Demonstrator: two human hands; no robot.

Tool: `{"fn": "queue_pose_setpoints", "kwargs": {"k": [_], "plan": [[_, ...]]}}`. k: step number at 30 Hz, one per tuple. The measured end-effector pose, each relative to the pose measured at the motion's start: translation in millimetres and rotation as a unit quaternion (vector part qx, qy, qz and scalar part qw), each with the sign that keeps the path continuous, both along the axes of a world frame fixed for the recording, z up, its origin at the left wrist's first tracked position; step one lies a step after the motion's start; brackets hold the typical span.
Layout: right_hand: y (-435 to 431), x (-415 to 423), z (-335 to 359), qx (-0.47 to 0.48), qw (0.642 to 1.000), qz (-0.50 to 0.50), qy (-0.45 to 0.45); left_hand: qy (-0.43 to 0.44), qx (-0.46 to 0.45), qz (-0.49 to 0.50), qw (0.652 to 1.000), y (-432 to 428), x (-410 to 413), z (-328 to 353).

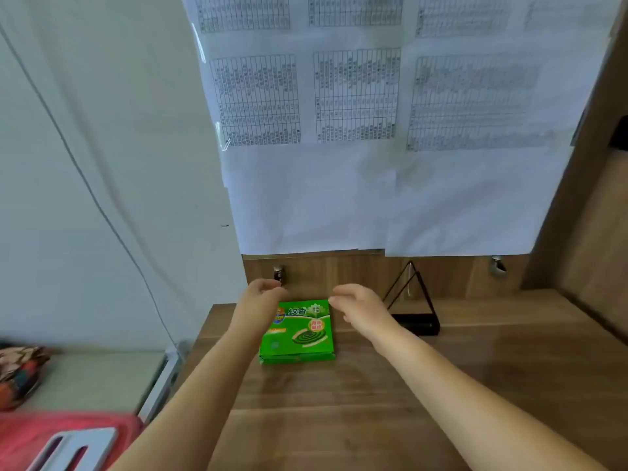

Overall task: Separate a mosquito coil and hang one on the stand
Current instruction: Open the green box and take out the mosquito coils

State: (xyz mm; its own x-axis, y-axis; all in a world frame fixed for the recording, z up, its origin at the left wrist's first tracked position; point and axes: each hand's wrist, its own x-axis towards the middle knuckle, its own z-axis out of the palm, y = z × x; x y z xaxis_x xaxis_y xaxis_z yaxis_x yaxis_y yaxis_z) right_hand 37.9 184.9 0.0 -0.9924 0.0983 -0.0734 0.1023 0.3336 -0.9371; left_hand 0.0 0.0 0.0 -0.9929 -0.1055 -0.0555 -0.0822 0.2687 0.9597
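A green mosquito coil box (299,334) lies flat on the wooden desk (373,402), closed, with a coil picture on its lid. A black triangular wire stand (413,304) on a dark base sits to the box's right, against the back panel. My left hand (261,295) hovers over the box's far left corner with fingers curled and nothing in them. My right hand (360,305) hovers over the far right corner, fingers loosely bent and apart, between the box and the stand. No loose coil is visible.
Printed paper sheets (373,130) hang on the wall above the desk. Two metal pegs (278,271) stick out of the wooden back panel. A wooden side wall (594,232) bounds the desk on the right. At the left are a cable, a red cloth (68,433) and a patterned item.
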Motion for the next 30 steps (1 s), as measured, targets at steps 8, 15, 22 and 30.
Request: {"fn": "queue_pose_setpoints", "kwargs": {"k": [8,15,22,30], "plan": [[-8.2,-16.6,-36.4,0.065,0.997,-0.026,-0.029,-0.041,-0.015,0.027,0.999,-8.5,-11.2,-38.0],[-16.4,-28.4,-57.8,0.166,0.985,-0.028,-0.025,-0.064,-0.016,0.038,0.997,-10.1,-18.5,-58.0],[-22.5,-33.0,-63.8,0.250,0.967,-0.027,-0.047,-0.066,-0.043,0.031,0.996,-8.7,-18.6,-59.9],[-21.7,-28.5,-75.8,0.195,0.980,-0.045,0.019,-0.065,-0.022,0.032,0.997,-6.0,-10.6,-66.8]]}}
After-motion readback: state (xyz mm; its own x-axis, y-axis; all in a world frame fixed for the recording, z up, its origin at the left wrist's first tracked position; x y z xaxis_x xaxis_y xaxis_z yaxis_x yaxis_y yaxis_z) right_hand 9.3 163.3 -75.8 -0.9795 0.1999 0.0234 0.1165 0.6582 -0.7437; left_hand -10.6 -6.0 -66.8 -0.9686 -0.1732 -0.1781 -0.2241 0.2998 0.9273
